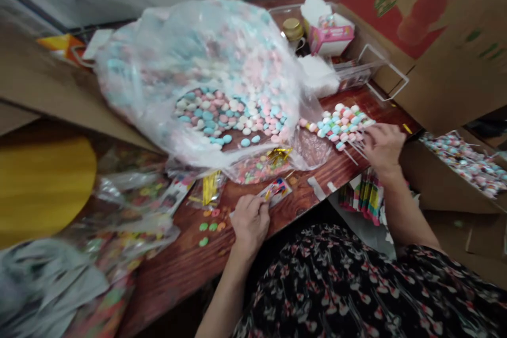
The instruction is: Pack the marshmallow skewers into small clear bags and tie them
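My right hand (383, 148) is at the right of the table, its fingers closed around the stick ends of candy skewers (343, 124). These are pastel pink, white and blue candies threaded on thin white sticks, lying side by side in a pile. My left hand (250, 222) rests at the table's front edge with curled fingers, over the left end of a small printed packet (279, 190). What its fingertips pinch, if anything, is hidden. Behind both hands lies a big clear plastic bag (158, 79), its mouth open toward me, full of loose pastel candies (209, 113).
Gold twist ties (211, 187) and loose ring candies (213, 226) lie left of my left hand. A clear tray (358, 76) holds a pink box (330, 37) and a jar (292, 29). Cardboard boxes (435, 26) stand right; one contains wrapped candies (463, 163).
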`<state>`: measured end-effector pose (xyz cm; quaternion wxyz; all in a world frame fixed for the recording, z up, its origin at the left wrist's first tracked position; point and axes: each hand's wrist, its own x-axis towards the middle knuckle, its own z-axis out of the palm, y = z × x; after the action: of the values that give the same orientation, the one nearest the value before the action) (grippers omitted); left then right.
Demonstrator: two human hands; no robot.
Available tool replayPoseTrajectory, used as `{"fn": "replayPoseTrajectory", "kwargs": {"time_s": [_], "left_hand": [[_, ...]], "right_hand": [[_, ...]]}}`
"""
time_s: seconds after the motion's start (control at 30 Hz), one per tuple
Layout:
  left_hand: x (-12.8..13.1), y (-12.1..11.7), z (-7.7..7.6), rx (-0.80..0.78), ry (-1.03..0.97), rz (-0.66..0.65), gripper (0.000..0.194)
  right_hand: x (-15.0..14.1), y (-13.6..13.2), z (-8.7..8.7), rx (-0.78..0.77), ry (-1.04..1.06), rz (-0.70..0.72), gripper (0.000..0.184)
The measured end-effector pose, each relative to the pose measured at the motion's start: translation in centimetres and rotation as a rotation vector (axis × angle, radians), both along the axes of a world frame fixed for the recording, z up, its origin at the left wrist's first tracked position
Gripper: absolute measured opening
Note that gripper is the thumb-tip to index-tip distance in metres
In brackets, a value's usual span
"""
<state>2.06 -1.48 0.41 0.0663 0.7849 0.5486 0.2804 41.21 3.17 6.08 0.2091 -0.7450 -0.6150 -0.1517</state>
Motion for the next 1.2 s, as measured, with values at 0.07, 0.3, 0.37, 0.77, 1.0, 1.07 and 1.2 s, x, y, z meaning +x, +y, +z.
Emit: {"fn": "replayPoseTrajectory", "kwargs": {"time_s": [0.07,0.3,0.37,0.77,1.0,1.07,1.2], "left_hand": [[-0.3,-0.1,-0.1,-0.034,0.006,-0.027,0.015],[-1.0,-0.9,0.3,-0.054,0.02,-0.193,0.014],[-1.0,-1.0,0.4,-0.046,0.002,-0.196,0.015],[-1.3,-0.2,-0.1,-0.203,-0.398,-0.021,0.015],[-0.4,-1.2,0.8,0.019,0.09,-0.166,0.015],[0.1,-1.5,0.9,0.027,0.119,-0.159,0.014],[0.4,-1.5,0.4,-0.008,-0.129,-0.087,0.013]], "right_hand": [[1.3,0.2,-0.1,-0.042,-0.008,-0.092,0.027],[2.3,1.4,-1.3,-0.21,-0.05,-0.143,0.031],[2.3,1.7,-1.4,-0.235,-0.061,-0.158,0.031],[2.9,2.5,-2.0,-0.245,-0.133,-0.131,0.032],[3.4,2.8,-2.6,-0.234,-0.113,-0.114,0.034],[3.4,2.7,-2.7,-0.229,-0.104,-0.116,0.034],[3.4,2.6,-2.8,-0.222,-0.085,-0.114,0.032]]}}
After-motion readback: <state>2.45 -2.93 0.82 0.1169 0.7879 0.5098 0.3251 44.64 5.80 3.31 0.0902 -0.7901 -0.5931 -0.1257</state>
